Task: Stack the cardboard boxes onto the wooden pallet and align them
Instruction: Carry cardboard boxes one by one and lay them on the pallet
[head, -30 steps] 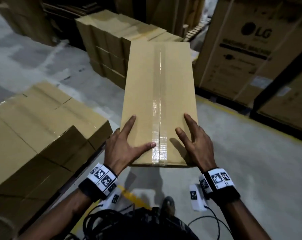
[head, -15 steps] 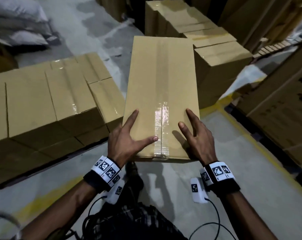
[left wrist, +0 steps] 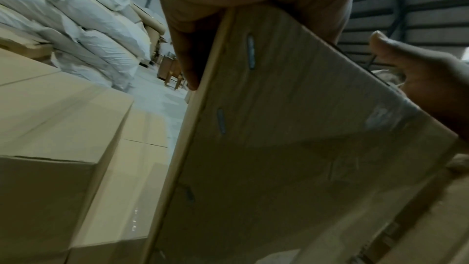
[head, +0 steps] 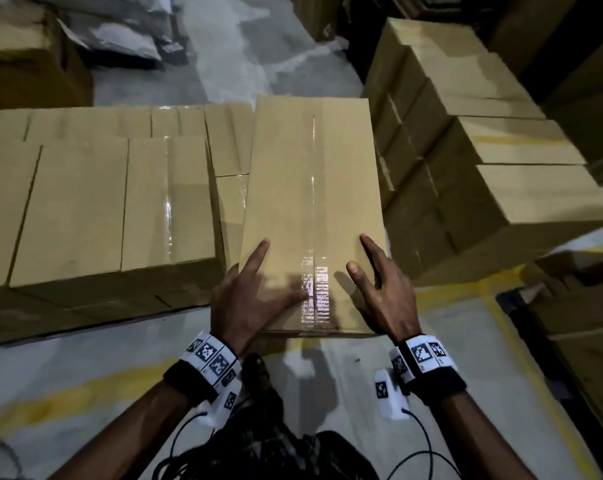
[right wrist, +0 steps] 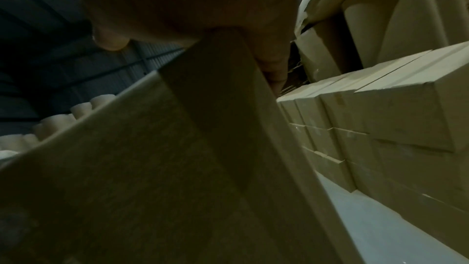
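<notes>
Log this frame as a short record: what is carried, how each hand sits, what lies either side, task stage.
carried: long taped cardboard box, held off the floor
left hand: grips the near left corner, thumb on top
right hand: grips the near right corner
left side: low stack of boxes
right side: taller stack
pallet: not clearly visible
stage: box not yet set down
</notes>
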A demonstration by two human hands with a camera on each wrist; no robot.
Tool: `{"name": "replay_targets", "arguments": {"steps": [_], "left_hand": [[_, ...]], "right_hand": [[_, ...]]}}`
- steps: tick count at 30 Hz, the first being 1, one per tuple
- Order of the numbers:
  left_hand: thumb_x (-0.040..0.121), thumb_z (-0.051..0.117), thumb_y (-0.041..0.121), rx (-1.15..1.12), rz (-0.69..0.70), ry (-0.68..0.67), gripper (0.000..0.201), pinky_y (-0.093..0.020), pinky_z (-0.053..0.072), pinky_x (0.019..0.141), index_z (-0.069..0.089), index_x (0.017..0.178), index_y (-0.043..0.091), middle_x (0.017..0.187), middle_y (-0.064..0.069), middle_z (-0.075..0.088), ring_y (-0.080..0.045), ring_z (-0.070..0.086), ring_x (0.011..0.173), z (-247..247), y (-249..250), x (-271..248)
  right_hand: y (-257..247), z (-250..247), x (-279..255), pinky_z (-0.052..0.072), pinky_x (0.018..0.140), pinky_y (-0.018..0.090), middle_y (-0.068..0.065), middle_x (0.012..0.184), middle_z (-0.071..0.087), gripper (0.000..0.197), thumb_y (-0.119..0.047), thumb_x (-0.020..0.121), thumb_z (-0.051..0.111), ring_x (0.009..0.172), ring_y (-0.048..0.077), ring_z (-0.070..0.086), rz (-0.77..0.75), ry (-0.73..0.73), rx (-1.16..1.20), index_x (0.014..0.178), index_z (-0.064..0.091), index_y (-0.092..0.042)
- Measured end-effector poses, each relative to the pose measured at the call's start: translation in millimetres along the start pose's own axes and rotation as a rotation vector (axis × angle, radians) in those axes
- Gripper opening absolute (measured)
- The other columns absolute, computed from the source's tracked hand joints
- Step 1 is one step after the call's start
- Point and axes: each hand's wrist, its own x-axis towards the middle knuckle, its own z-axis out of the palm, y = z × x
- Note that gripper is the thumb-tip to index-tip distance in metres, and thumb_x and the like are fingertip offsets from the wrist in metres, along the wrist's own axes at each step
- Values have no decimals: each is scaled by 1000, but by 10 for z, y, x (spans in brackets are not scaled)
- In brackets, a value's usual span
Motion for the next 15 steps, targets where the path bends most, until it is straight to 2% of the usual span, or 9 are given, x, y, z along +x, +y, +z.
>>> {"name": "replay_targets", "arguments": {"steps": [2,4,9,12,15], "left_hand": [[59,69,93,-26,-6,8,119,-44,51,101,19,159,52,147,1,58,-28,57,127,46,-112,290],[62,67,92,-18,-19,36,116,-42,52,102,24,160,46,152,7,54,-25,58,128,123,-246,538],[60,55,100,45,-155,48,119,-40,43,110,29,160,42,161,4,43,-24,50,140,457,-608,1155],[60,47,105,109,-198,50,116,-40,50,100,28,159,48,149,-7,54,-32,61,124,727,-875,1514],[60,48,105,77,-234,82,111,-42,57,93,33,156,51,135,-11,62,-34,66,114,968,-1154,1854]], "right_hand": [[19,174,369,43,111,51,-8,152,52,86,-99,78,31,134,21,53,-6,-36,-11,153,32,-57],[63,351,673,43,112,51,-8,153,51,84,-98,79,31,136,21,52,-6,-78,-13,153,31,-57],[338,892,1419,42,112,51,-6,156,48,87,-99,78,29,142,23,47,-14,-216,-68,154,27,-58],[621,1264,1836,44,110,48,-8,155,48,88,-99,77,30,139,22,49,2,-268,-70,154,27,-57],[858,1601,2180,43,111,48,-7,154,49,89,-99,76,29,140,23,49,16,-293,-65,154,28,-56]]}}
